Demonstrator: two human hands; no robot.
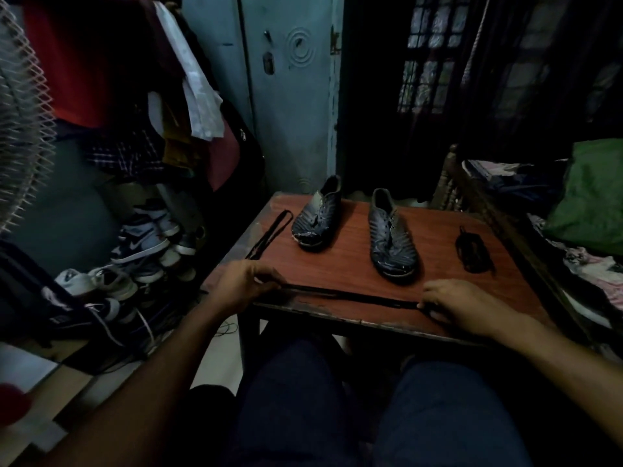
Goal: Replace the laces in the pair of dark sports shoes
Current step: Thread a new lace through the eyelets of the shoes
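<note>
Shoes, two dark sports shoes, stand on the far half of a reddish wooden table (438,230), toes toward the viewer: the left shoe (317,219) angled slightly, the right shoe (391,235) beside it and well apart. Neither shows a lace threaded through its eyelets. A black lace (350,294) lies stretched straight along the near edge of the table, held at both ends. The left hand (242,284) rests at the table's near left corner, palm down, fingers curled, pinching the lace's left end. The right hand (462,303) lies palm down near the front edge, fingertips closed on the lace's right end. Both forearms reach forward over the person's knees. A folded lace (269,235) lies along the left edge; a bunched lace (473,249) lies right of the right shoe.
</note>
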